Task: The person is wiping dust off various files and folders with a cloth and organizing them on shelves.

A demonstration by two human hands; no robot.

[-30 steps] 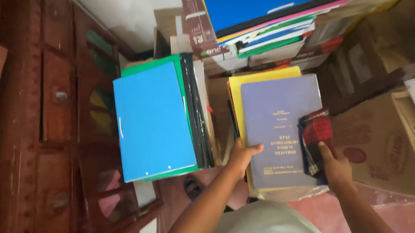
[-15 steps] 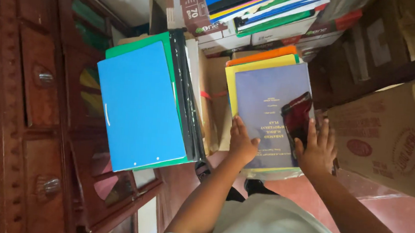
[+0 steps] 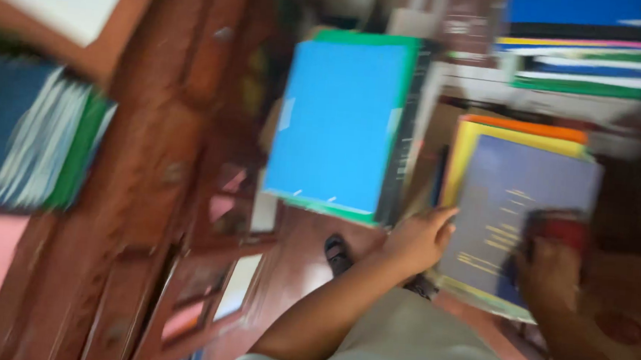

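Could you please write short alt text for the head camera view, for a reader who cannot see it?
Blurred view down at a person's left hand and right hand gripping the edges of a slate-blue soft-cover book atop a yellow and orange stack of folders. A bright blue folder lies to its left, beside a dark wooden cabinet.

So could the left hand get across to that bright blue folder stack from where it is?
Probably yes. The left hand rests on the purple book's edge, and the blue folder stack stands just beside it, with nothing visible between them.
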